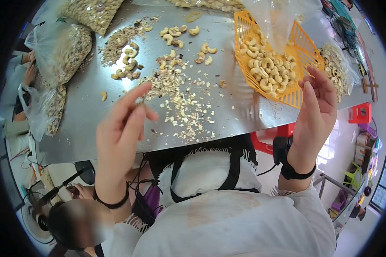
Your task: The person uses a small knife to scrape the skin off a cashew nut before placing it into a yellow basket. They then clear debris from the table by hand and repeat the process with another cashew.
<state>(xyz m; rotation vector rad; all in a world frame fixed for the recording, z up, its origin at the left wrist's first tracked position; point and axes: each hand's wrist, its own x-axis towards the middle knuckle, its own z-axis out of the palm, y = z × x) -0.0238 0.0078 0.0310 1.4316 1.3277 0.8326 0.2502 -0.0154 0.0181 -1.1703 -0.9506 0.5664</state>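
My left hand (123,122) is raised over the near left part of the metal table, thumb and fingertips pinched around a tiny pale bit that I cannot make out. Just past it lie broken cashew pieces (171,85), strewn down the middle of the table. My right hand (317,100) hovers at the near right of a yellow plastic basket (243,64), its fingers loosely curled, apart from the thumb, and nothing visible in them. Whole cashews (270,70) fill part of the basket, with a clear plastic bag (276,23) hanging over it.
Bags of nut pieces (73,55) stand on the table's left side, and another bag (336,70) sits right of the basket. Small groups of cashews (173,34) and a heap of brown crumbs (118,45) lie farther back. Another person (79,218) is close on my left.
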